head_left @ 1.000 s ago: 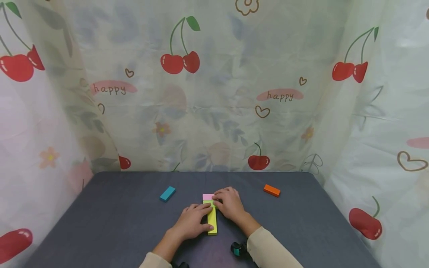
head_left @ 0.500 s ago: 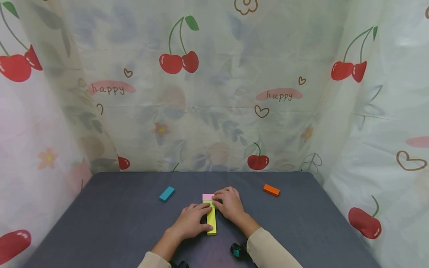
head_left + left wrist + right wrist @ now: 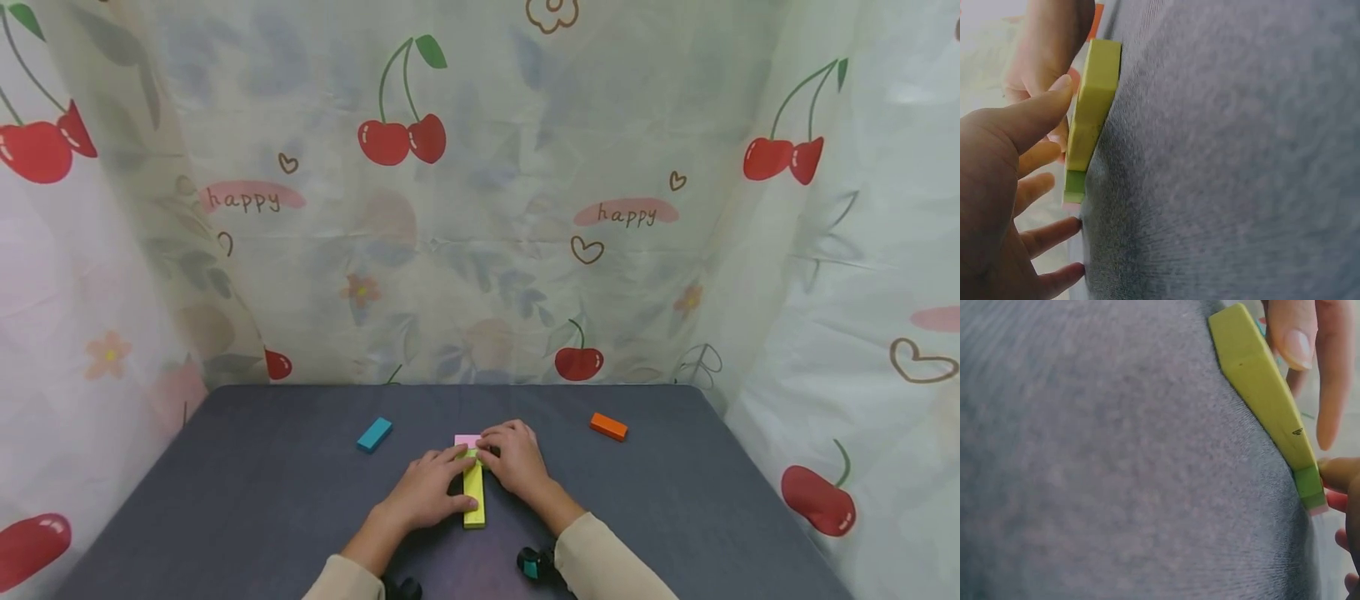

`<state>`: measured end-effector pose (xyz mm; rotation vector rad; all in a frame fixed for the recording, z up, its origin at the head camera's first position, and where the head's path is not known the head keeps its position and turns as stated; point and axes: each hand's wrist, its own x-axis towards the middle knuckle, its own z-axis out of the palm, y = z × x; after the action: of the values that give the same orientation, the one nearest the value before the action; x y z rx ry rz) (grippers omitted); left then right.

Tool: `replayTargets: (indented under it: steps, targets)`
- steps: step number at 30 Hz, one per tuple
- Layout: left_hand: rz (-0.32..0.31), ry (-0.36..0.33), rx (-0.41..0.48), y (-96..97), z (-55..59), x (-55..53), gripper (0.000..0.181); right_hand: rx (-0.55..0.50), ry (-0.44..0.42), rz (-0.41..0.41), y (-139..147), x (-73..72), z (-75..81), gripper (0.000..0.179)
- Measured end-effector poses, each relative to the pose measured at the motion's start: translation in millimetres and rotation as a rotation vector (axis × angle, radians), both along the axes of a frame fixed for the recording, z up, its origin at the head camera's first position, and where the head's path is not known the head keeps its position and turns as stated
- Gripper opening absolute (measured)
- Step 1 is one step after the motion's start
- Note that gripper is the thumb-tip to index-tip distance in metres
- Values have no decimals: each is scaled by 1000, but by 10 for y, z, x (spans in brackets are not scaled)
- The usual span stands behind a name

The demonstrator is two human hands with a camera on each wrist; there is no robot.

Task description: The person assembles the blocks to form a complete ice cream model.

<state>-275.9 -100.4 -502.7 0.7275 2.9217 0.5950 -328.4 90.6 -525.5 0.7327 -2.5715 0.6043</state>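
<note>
A yellow block (image 3: 474,492) lies lengthwise on the dark table, its far end against a green block (image 3: 1309,484). Beyond the green block lies a pink block (image 3: 464,439), partly covered by fingers. My left hand (image 3: 429,492) spreads over the yellow block from the left, thumb by its near end and fingertips above the green one. In the right wrist view, a gap shows between a left fingertip and the yellow block. My right hand (image 3: 519,457) touches the right ends of the green and pink blocks with thumb and fingertips, its fingers bent down.
A blue block (image 3: 374,435) lies at the far left of the table (image 3: 247,500), and an orange block (image 3: 608,427) at the far right. Behind and on both sides hangs a cherry-print curtain (image 3: 480,208). Dark wrist devices are worn on both arms.
My left hand has shifted slightly forward, its fingers now reaching over the green block and its thumb a little farther along the yellow one. The right hand and the blocks look nearly unchanged.
</note>
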Motion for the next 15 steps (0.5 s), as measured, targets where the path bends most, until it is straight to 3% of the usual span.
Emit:
replayTargets:
  steps: [7,15]
  targets:
    - [7,-10,-28,17,-11,-58,72,-86,14,5,59,5,13,16]
    - [19,-14,-55,28,-6,-89,71,-156,-7,-59,336,-45,104,20]
